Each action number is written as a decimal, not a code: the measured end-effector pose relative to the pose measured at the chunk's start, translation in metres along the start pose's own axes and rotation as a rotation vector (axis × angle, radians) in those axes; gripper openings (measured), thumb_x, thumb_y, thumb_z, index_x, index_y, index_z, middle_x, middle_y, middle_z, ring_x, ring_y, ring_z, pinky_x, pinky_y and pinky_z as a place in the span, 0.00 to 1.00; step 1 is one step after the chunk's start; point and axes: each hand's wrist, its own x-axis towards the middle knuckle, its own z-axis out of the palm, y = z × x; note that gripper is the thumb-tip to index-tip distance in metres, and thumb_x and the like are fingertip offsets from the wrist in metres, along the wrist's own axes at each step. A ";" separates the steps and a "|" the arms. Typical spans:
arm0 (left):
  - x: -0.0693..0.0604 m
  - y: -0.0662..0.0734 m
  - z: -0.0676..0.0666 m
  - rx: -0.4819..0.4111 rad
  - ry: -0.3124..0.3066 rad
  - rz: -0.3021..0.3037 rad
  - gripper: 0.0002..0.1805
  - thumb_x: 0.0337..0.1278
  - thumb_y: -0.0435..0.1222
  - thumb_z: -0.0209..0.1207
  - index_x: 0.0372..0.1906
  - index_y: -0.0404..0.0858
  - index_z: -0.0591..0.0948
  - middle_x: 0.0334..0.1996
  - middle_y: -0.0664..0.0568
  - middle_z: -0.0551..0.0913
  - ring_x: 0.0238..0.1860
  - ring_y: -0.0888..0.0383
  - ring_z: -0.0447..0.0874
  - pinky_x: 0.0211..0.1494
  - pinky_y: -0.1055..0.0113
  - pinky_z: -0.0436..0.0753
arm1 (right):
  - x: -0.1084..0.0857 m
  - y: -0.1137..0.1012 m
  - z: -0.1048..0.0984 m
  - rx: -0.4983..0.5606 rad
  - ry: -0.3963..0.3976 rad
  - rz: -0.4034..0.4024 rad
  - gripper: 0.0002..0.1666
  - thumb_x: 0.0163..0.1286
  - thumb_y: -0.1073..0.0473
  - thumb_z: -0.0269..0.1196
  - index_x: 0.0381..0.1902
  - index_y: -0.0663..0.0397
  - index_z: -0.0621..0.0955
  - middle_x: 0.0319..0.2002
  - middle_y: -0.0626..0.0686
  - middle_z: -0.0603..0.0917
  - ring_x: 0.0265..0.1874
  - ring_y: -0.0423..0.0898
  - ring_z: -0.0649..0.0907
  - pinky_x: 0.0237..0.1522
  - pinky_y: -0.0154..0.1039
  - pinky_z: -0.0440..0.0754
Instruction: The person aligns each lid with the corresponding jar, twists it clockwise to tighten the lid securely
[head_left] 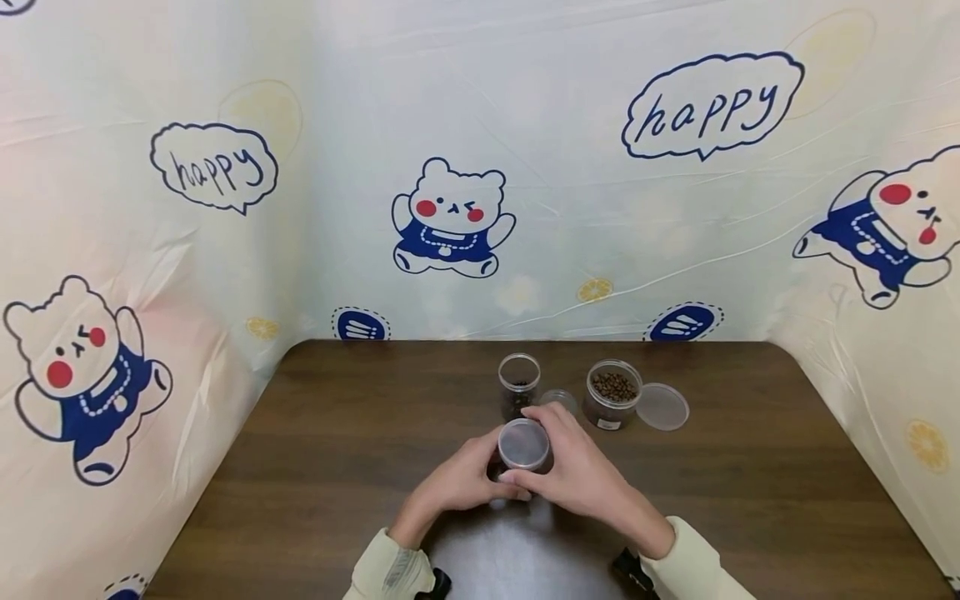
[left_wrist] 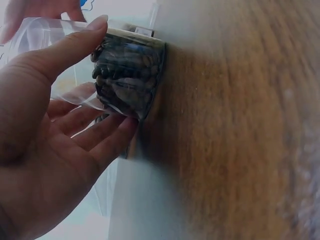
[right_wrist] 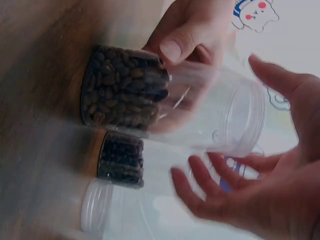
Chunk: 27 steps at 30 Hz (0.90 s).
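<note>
My left hand (head_left: 468, 477) grips the side of a clear plastic jar (right_wrist: 125, 90) standing on the table, its lower part full of brown coffee beans. The thumb and fingers wrap round the jar in the left wrist view. A translucent lid (head_left: 523, 443) covers the jar's top. My right hand (head_left: 577, 467) is spread around the lid. In the right wrist view its thumb stands apart from the rim and the fingers are loosely bent beside it; any fingertip contact is hard to tell.
Just behind stands an uncovered clear jar (head_left: 519, 367) with darker beans. A low, clear round piece (head_left: 558, 402) lies next to it. Right of these is an uncovered jar (head_left: 611, 408) of brown beans, with a flat translucent lid (head_left: 663, 407) beside it. A printed curtain (head_left: 562, 208) encloses the wooden table (head_left: 337, 442).
</note>
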 end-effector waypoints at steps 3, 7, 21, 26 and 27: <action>0.000 0.000 0.000 -0.003 -0.004 0.001 0.45 0.54 0.48 0.78 0.75 0.56 0.69 0.61 0.63 0.84 0.61 0.65 0.82 0.66 0.65 0.80 | 0.002 0.006 -0.004 0.064 -0.043 -0.053 0.43 0.57 0.46 0.82 0.67 0.50 0.78 0.61 0.48 0.80 0.58 0.44 0.80 0.57 0.43 0.82; 0.000 0.000 -0.001 -0.016 -0.003 0.012 0.44 0.54 0.47 0.78 0.75 0.54 0.70 0.60 0.62 0.85 0.60 0.65 0.83 0.66 0.65 0.80 | 0.005 0.011 -0.005 0.066 -0.052 -0.074 0.40 0.58 0.46 0.81 0.66 0.46 0.80 0.62 0.46 0.81 0.61 0.44 0.79 0.58 0.44 0.82; 0.002 0.007 0.003 -0.073 0.023 -0.043 0.45 0.50 0.45 0.81 0.74 0.58 0.71 0.60 0.65 0.86 0.61 0.67 0.84 0.65 0.68 0.81 | 0.000 -0.003 0.005 -0.119 0.133 -0.008 0.39 0.50 0.41 0.84 0.56 0.54 0.86 0.41 0.47 0.82 0.44 0.42 0.77 0.46 0.42 0.72; 0.002 0.006 0.003 -0.105 0.005 -0.057 0.46 0.51 0.46 0.81 0.75 0.59 0.70 0.61 0.65 0.86 0.62 0.66 0.83 0.66 0.68 0.80 | -0.002 -0.005 0.007 -0.151 0.143 0.010 0.39 0.50 0.42 0.84 0.55 0.53 0.85 0.39 0.48 0.79 0.40 0.41 0.76 0.44 0.40 0.74; 0.002 0.006 0.002 -0.112 0.000 -0.060 0.47 0.51 0.45 0.81 0.75 0.59 0.70 0.62 0.65 0.85 0.63 0.66 0.83 0.67 0.68 0.80 | -0.002 -0.005 0.006 -0.146 0.137 0.014 0.39 0.50 0.42 0.84 0.56 0.53 0.85 0.39 0.48 0.79 0.39 0.41 0.77 0.43 0.40 0.76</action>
